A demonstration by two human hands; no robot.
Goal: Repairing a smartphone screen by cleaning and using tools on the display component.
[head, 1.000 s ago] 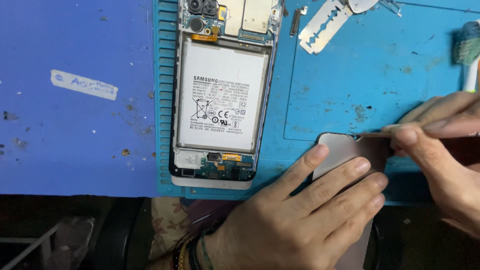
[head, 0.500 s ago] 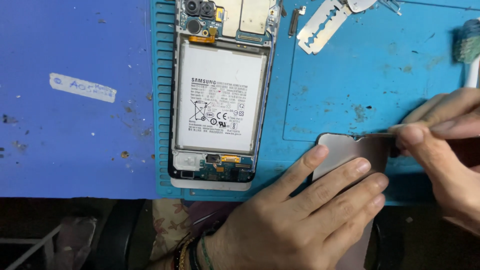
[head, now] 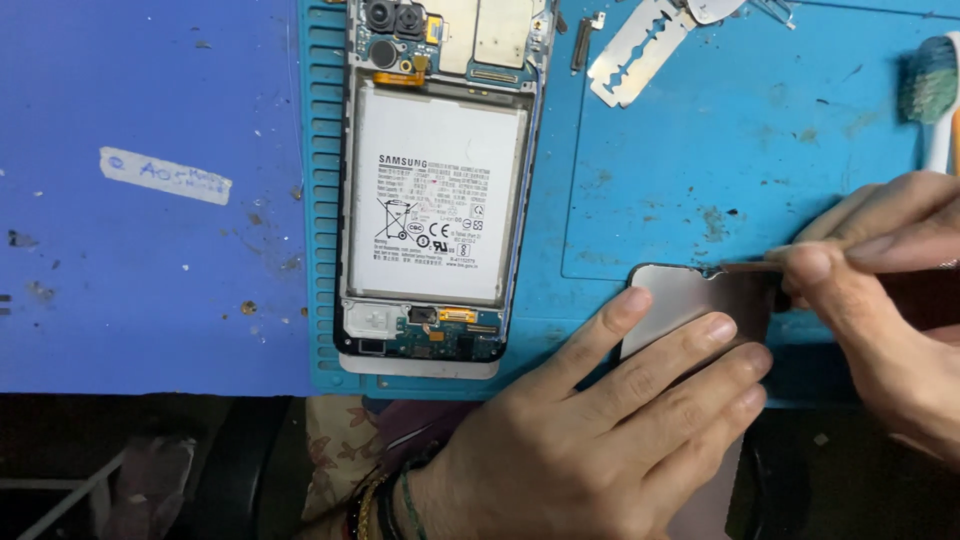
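Observation:
My left hand (head: 590, 430) lies flat, with its fingers pressing a grey phone back cover (head: 690, 300) down at the front edge of the blue work mat (head: 700, 170). My right hand (head: 880, 290) pinches a thin metal tool (head: 745, 266) whose tip touches the cover's upper edge. To the left on the mat lies an opened phone (head: 435, 190) with its white battery, camera modules and circuit boards exposed.
A razor blade (head: 640, 50) and a small metal bracket (head: 585, 40) lie at the mat's top. A toothbrush (head: 930, 95) rests at the right edge. A strip of white tape (head: 165, 175) sticks to the blue table surface on the left.

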